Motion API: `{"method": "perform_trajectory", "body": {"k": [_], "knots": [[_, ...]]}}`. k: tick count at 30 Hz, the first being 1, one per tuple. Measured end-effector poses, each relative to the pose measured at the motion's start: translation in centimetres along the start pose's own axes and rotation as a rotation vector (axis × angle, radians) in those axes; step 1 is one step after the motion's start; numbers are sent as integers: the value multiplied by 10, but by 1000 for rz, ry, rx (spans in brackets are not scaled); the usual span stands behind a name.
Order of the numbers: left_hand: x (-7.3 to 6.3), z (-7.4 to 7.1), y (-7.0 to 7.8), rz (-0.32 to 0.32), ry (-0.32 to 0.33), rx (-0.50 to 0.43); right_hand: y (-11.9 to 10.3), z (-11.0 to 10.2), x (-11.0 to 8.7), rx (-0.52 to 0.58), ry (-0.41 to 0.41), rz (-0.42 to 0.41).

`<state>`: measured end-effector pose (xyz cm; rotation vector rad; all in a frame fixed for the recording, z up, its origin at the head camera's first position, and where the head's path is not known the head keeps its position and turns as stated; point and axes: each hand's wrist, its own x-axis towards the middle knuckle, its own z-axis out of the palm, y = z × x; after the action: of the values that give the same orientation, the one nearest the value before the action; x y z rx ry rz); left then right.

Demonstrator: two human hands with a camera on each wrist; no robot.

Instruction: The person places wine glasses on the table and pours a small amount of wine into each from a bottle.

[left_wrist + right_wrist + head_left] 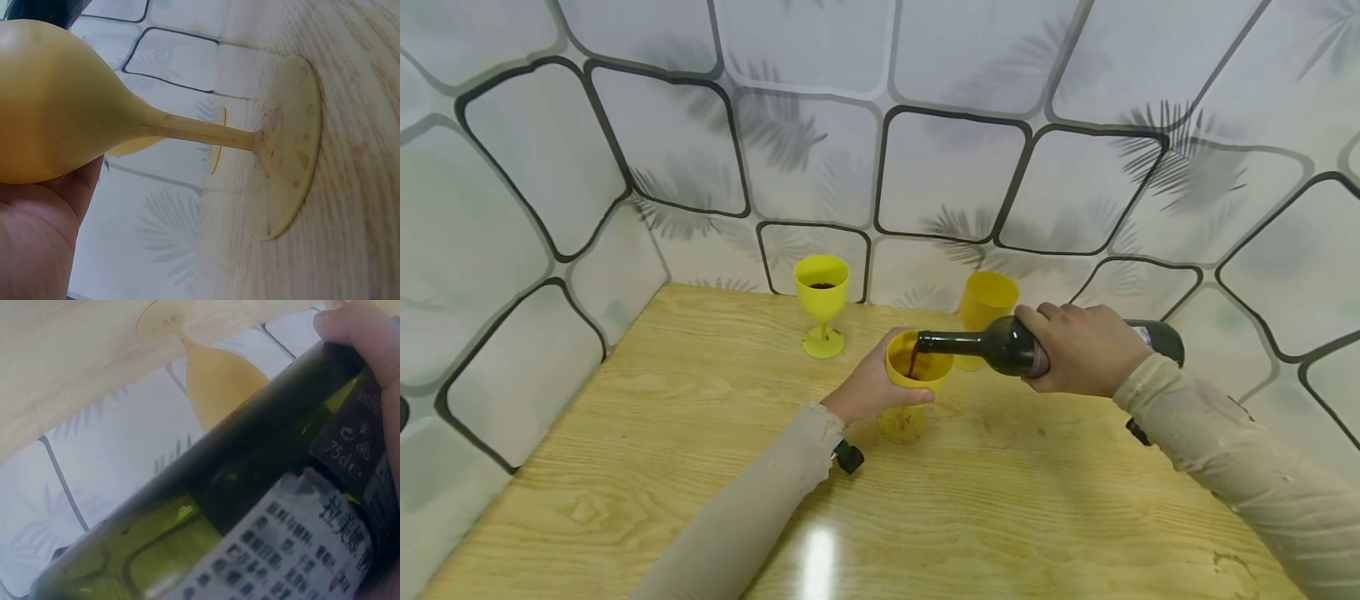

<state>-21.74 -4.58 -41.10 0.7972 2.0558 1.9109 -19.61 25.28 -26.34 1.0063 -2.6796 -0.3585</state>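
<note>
The hands were apart from each other, each clamped on its own object. The left hand [874, 385] was wrapped around the bowl of a yellow goblet [931, 371], which was near the middle of the worktop [700, 433]; its stem was below the palm and its foot low at the wood, full contact not certain. The right hand [1086, 350] gripped the body of a dark green bottle [1011, 346], held nearly level above the worktop with its neck pointing left. The bottle's mouth was over the goblet's opening, and a dark red stream [913, 362] ran down inside the bowl. Whether neck and rim touched could not be determined.

A second goblet [822, 292], upright to the left, contained dark liquid. A third goblet [988, 304] stood behind the bottle, partly hidden by it. The right wrist view showed a printed white label [281, 544] on the bottle.
</note>
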Motion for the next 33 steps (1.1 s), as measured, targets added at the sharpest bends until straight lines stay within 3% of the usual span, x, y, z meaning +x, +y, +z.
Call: {"method": "perform_trajectory", "body": {"k": [16, 33], "knots": [[0, 1, 0, 28, -15, -21, 2, -1, -1, 11, -3, -3], [1, -1, -2, 11, -15, -45, 6, 1, -1, 13, 21, -19]]}}
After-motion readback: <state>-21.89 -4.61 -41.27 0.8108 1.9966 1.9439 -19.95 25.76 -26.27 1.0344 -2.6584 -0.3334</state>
